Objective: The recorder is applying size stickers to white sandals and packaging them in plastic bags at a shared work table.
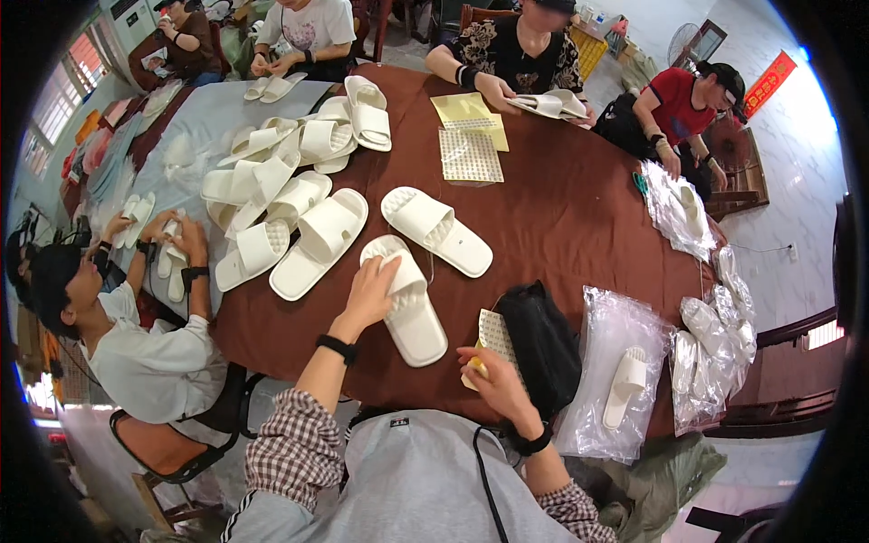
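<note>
A white slipper (418, 328) lies on the brown tablecloth in front of me, its toe end toward the far side. My left hand (369, 291) grips it at the strap, the fingers wrapped over the band. My right hand (498, 382) is at the near edge of a sticker sheet (494, 337), its fingers curled together. A small yellow thing (478, 366) shows at those fingertips; its kind is not clear. Just beyond the held slipper lies another white slipper (438, 232), with a small dark mark on its heel.
A pile of white slippers (262, 185) spreads at the left. A black pouch (541, 348) sits beside the sticker sheet. Clear plastic bags (597, 398) and bagged slippers (711, 339) lie at the right. More sticker sheets (471, 154) are farther off. Several co-workers sit around the table.
</note>
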